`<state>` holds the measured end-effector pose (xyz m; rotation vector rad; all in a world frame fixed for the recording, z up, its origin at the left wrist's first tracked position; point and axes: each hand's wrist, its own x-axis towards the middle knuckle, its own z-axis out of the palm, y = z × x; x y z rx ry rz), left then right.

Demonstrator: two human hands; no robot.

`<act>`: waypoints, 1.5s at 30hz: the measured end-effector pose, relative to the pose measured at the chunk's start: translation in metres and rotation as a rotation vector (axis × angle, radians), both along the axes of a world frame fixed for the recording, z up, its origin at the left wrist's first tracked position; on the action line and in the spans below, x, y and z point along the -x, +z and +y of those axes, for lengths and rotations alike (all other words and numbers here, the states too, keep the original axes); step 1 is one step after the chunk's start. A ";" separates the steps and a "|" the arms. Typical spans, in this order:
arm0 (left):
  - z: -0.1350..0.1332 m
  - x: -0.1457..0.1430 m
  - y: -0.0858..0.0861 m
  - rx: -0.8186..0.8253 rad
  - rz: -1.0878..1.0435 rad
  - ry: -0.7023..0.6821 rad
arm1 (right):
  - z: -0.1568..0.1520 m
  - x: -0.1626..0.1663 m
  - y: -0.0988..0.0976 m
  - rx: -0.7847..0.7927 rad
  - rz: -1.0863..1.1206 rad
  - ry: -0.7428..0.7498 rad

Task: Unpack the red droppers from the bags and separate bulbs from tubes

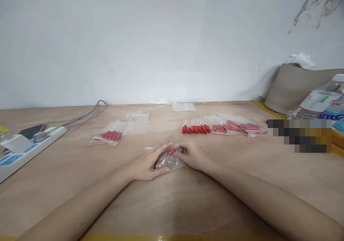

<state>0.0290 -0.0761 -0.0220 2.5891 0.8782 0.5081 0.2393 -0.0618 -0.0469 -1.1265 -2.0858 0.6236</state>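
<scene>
A small clear zip bag (pixel 172 163) with red-tipped sticks showing inside lies on the table between my hands. My left hand (pixel 147 165) curves round its left side, thumb in front and fingers behind. At the right edge, by the zip strip, my right hand (pixel 194 155) pinches the bag with thumb and fingers. Just beyond is a row of loose red-tipped white sticks (pixel 196 126). Filled zip bags (pixel 236 126) overlap to the right of that row. More filled bags (pixel 110 134) lie to the left, beside flat, seemingly unfilled bags (pixel 137 123).
A white power strip (pixel 51 137) with a plug and grey cable runs along the left. Near the wall lies a white zip bag (pixel 184 107). At the right stand a clear plastic bottle (pixel 314 103) and a grey-brown object (pixel 287 86). A patch there is blurred.
</scene>
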 end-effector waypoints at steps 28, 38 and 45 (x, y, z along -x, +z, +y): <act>-0.003 0.011 0.012 -0.039 0.430 -0.131 | 0.059 -0.049 0.034 -0.458 -0.307 -0.517; -0.004 0.011 0.013 -0.020 0.451 -0.121 | 0.017 -0.031 0.027 -0.444 -0.124 -0.184; -0.006 0.010 0.012 0.025 0.382 -0.059 | -0.015 -0.029 0.015 -0.315 -0.323 0.288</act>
